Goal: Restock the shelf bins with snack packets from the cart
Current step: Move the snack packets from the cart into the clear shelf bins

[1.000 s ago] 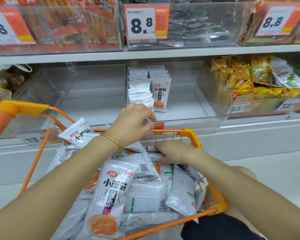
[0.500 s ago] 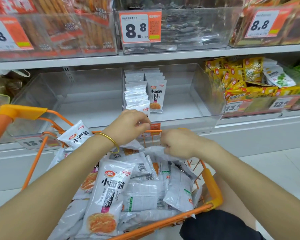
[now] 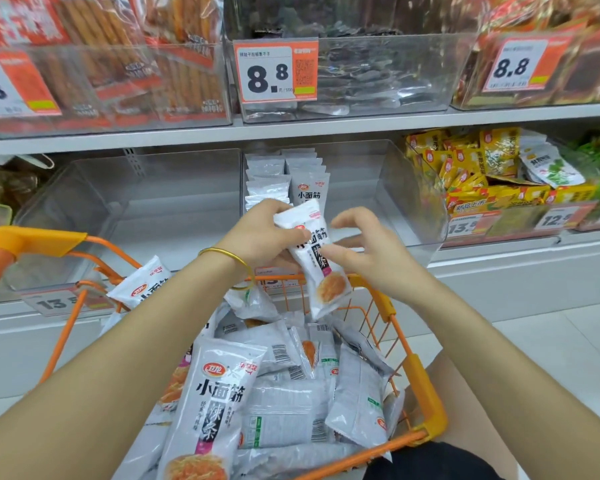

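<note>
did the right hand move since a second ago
Yes, the right hand rose from inside the cart to above its front rim, beside the packet.

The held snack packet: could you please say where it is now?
Centre of head view: the left hand grips the packet over the cart, at its far rim, right hand touching.

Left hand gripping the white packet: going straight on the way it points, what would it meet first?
Probably the standing rows of white packets in the clear bin, with the held packet arriving ahead of the left hand. Depth is unclear, so the bin's front wall could come first.
</note>
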`<state>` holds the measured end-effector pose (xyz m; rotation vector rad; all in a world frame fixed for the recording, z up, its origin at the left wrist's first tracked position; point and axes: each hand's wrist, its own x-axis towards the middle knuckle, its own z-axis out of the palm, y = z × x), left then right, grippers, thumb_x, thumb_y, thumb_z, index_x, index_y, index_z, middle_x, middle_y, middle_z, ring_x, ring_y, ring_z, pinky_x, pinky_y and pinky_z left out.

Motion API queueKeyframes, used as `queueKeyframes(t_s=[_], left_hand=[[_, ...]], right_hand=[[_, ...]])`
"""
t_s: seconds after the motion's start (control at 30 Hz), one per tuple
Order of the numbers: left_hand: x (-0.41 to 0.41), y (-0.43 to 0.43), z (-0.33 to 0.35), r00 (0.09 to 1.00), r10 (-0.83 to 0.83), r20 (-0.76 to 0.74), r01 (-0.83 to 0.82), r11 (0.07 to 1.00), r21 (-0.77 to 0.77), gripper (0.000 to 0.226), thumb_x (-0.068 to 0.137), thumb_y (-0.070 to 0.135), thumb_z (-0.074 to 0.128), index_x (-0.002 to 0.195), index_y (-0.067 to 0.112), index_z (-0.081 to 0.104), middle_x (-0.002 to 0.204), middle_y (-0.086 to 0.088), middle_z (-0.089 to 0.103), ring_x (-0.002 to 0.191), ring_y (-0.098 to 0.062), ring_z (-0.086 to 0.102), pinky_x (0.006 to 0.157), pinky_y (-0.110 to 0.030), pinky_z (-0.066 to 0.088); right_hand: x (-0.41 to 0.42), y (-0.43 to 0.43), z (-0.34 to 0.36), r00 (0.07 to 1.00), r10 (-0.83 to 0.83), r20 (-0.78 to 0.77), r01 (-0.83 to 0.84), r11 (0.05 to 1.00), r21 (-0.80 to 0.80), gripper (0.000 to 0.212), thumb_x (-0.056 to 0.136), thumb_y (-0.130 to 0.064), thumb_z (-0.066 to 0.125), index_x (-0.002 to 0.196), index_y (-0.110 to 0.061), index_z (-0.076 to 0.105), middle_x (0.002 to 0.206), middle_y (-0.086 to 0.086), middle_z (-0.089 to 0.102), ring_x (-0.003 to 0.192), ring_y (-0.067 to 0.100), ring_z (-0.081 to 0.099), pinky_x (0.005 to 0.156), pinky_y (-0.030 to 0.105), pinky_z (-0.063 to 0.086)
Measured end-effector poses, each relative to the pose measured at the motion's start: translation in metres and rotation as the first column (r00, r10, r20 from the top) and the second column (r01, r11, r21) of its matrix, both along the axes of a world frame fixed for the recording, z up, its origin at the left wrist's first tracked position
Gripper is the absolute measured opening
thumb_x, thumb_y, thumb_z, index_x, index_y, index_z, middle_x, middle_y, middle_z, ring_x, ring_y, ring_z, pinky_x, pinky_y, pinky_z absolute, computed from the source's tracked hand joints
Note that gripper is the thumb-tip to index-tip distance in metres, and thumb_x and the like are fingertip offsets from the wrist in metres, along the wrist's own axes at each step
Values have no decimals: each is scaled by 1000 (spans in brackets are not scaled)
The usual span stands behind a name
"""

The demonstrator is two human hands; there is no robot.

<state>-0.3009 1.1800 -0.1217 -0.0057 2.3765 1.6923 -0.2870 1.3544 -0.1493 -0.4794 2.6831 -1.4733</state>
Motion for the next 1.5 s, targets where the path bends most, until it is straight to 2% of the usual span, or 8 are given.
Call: queueKeyframes(t_s=[0.1,0.23,0.4,0.53,0.93,1.33,1.43,1.5], left_hand=[[-9,-2,7,994,-26,-109,31,999,45,33,87,5,61,117,8,47,99,-14,68,81,-21,71,65,-38,60],[-30,-1,11,969,86,-230,-58,990,127,42,89,9,60,126,8,41,109,-9,62,90,-17,66,70,-30,58],[-52,-19,-15,885,-53,-462,-189,867,-461,47,90,21,59,133,10,42,136,-5,43,130,-19,36,106,-27,27],[-56,-28,-41,894,-165,-416,-161,749,-642,55,88,28,60,136,11,40,151,-11,21,142,-22,9,113,-28,9],[-59,-35,-59,899,-192,-395,-116,764,-635,58,90,37,55,140,14,36,155,-9,12,144,-20,1,115,-30,4],[-46,-35,-52,888,-184,-422,-135,772,-621,57,89,36,57,138,16,38,155,-7,16,144,-20,5,115,-33,8],[-31,-33,-50,837,-195,-512,-175,791,-586,50,88,35,59,132,16,47,150,-5,28,139,-23,17,112,-35,15],[-17,-30,-50,791,-211,-575,-211,787,-580,45,86,42,53,125,19,54,144,0,39,132,-22,27,105,-34,21]], right_hand=[[-21,9,1,943,86,323,-64,995,-79,51,81,-18,72,127,-14,49,110,-4,68,94,17,69,87,42,55],[-63,13,3,958,20,287,28,986,-163,29,81,-9,71,109,-11,64,98,5,74,91,26,71,88,47,53],[-124,6,-17,926,-193,326,244,962,-124,43,71,4,76,109,-9,57,109,9,68,97,25,67,83,42,56],[-155,-12,-51,899,-276,339,290,957,10,39,66,5,78,101,-6,62,110,10,69,101,26,65,89,42,53],[-189,-44,-83,877,-407,255,351,906,238,47,72,-9,79,111,-1,56,115,12,64,107,27,61,87,33,49],[-174,-32,-70,869,-438,230,378,888,263,56,70,-11,82,108,-1,43,117,18,53,104,34,60,83,38,53],[-137,-18,-40,921,-389,-6,384,905,185,32,76,-4,74,93,-7,46,95,7,53,90,31,61,74,38,53],[-100,-8,-19,961,-275,-8,274,956,100,23,79,-2,70,84,-12,51,78,0,53,74,24,61,63,34,57]])
